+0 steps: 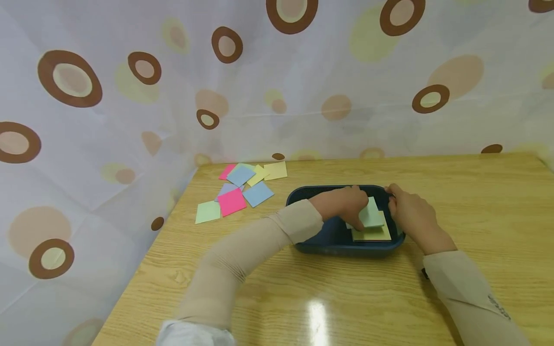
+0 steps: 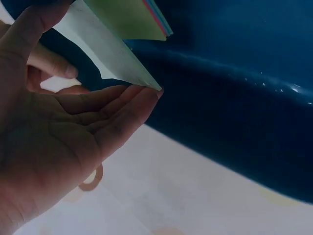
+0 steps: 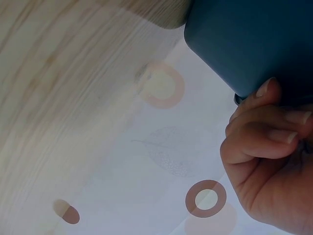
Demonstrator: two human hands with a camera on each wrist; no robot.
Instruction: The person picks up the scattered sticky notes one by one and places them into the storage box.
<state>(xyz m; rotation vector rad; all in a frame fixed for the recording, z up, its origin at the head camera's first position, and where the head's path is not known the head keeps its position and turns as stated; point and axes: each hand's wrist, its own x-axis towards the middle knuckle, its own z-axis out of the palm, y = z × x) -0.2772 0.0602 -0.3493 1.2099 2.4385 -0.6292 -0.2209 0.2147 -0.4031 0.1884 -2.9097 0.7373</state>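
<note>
A dark blue plastic tub (image 1: 346, 250) stands on the table. My left hand (image 1: 346, 204) reaches over its near-left side and holds a pale green sticky note (image 1: 371, 215) between thumb and fingers. In the left wrist view the pale sheet (image 2: 105, 46) spans from the thumb to the fingertips of the left hand (image 2: 73, 122). Below it, inside the tub, lies a stack of sticky notes with a yellow one (image 1: 372, 234) on top; pink and blue edges show (image 2: 159, 19). My right hand (image 1: 413, 214) grips the tub's right rim, fingers curled over it (image 3: 264, 142).
Several loose sticky notes lie overlapping at the table's back left, among them a pink one (image 1: 232, 202), a blue one (image 1: 258, 193) and a pale green one (image 1: 208, 212). A patterned curtain (image 1: 259, 86) hangs behind and along the left edge of the wooden table (image 1: 476, 206).
</note>
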